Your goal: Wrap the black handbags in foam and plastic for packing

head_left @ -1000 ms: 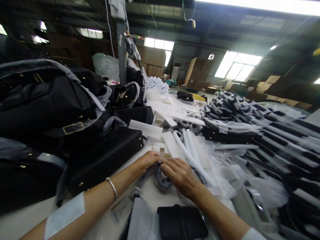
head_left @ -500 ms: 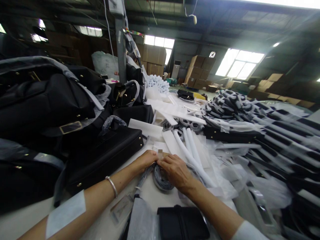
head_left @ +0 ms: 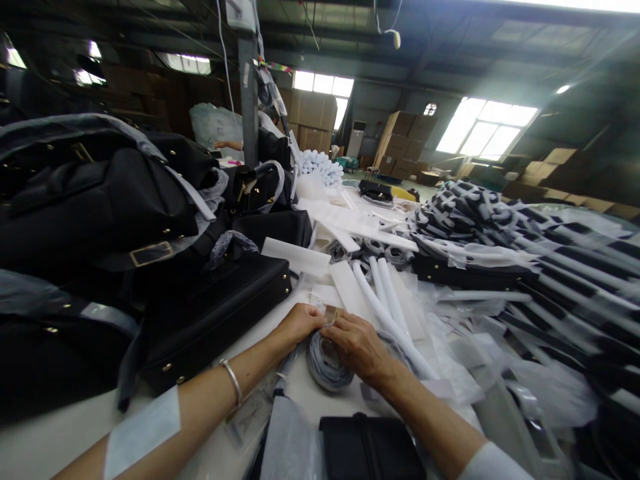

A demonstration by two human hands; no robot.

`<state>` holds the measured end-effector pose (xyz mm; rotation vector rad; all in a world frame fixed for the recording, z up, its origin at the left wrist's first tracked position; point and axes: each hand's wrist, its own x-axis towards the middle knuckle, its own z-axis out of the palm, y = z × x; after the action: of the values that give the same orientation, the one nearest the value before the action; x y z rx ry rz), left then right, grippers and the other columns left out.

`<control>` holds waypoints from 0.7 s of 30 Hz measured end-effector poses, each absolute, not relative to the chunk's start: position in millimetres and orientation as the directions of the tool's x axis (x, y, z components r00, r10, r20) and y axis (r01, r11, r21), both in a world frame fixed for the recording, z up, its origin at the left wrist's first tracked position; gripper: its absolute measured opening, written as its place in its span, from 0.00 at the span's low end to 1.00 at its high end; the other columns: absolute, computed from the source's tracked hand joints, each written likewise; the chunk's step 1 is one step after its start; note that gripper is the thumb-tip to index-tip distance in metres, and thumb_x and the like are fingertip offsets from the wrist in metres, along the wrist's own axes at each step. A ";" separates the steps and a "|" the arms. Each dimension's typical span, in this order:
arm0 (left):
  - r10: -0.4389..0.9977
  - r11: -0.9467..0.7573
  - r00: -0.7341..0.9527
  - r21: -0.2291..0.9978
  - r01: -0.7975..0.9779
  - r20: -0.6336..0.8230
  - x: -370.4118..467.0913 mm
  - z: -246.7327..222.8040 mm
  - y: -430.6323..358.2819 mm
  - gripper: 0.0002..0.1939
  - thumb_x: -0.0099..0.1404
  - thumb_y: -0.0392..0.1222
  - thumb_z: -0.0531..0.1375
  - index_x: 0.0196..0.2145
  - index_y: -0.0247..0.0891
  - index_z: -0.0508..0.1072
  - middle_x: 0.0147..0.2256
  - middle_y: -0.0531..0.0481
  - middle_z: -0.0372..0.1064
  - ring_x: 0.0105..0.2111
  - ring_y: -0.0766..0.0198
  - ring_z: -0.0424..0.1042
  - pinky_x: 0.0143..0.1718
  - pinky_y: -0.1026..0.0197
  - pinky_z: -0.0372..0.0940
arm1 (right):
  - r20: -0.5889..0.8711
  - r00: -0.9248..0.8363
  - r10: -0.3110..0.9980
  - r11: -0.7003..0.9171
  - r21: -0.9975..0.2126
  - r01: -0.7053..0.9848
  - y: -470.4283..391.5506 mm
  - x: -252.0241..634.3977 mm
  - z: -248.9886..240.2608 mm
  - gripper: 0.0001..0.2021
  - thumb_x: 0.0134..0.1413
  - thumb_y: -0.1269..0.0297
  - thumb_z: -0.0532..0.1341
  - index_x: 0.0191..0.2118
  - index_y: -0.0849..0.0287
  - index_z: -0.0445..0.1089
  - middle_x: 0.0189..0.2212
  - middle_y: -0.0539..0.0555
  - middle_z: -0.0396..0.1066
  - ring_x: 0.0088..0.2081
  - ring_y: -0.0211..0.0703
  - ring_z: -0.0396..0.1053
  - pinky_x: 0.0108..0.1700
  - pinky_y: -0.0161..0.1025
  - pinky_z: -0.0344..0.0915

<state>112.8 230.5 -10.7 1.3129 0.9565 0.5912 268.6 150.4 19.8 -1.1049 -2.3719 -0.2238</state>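
My left hand [head_left: 301,321] is closed in a pinch at the upper left edge of a coiled, plastic-wrapped strap [head_left: 327,370]; what its fingertips hold is too small to make out. Against the coil's upper right side, my right hand [head_left: 357,343] has its fingers bent together, the fingertips close to those of my left hand. A small brown tag [head_left: 333,313] shows just beyond the fingertips. Below the coil lie a black flap pouch [head_left: 370,447] and a grey-wrapped piece [head_left: 290,440].
Black bags [head_left: 215,313] are heaped on the left. White foam tubes [head_left: 390,300] and flat foam strips [head_left: 350,290] lie beyond my hands. Wrapped black straps [head_left: 565,267] pile up at the right, near a grey tray [head_left: 493,393]. A person's arm [head_left: 229,145] shows behind the post.
The whole view has shifted slightly. My fingertips have moved a little at the coil's top, and the pale piece that stood between them no longer shows; more of the brown tag is visible.
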 end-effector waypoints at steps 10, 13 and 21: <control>0.840 0.150 0.502 0.977 0.151 -0.207 114.3 -11.9 226.7 0.09 0.45 0.43 0.62 0.19 0.36 0.66 0.19 0.56 0.62 0.22 0.69 0.57 0.25 0.65 0.50 | 0.236 -0.343 0.909 0.414 -0.415 0.810 155.1 267.5 34.3 0.05 0.55 0.72 0.63 0.34 0.57 0.76 0.33 0.53 0.75 0.34 0.42 0.70 0.37 0.35 0.61; 0.779 0.190 0.576 0.969 0.157 -0.247 108.3 -2.3 225.6 0.11 0.48 0.46 0.62 0.22 0.35 0.69 0.21 0.54 0.64 0.22 0.69 0.58 0.25 0.64 0.51 | 0.036 -0.217 0.976 0.195 -0.596 0.779 163.3 267.1 42.0 0.03 0.49 0.70 0.66 0.28 0.56 0.78 0.27 0.50 0.75 0.31 0.41 0.70 0.35 0.34 0.60; 0.660 0.184 0.720 0.975 0.123 -0.215 89.5 18.5 213.8 0.17 0.45 0.42 0.67 0.34 0.32 0.76 0.32 0.50 0.72 0.32 0.64 0.67 0.35 0.63 0.59 | -0.053 -0.117 0.992 0.044 -0.715 0.698 163.7 271.4 37.3 0.03 0.46 0.67 0.65 0.28 0.58 0.77 0.21 0.46 0.71 0.27 0.37 0.67 0.28 0.32 0.56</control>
<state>89.5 213.8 18.5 1.3573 0.7158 0.4282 271.4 163.7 37.3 -1.6962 -1.8660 0.8388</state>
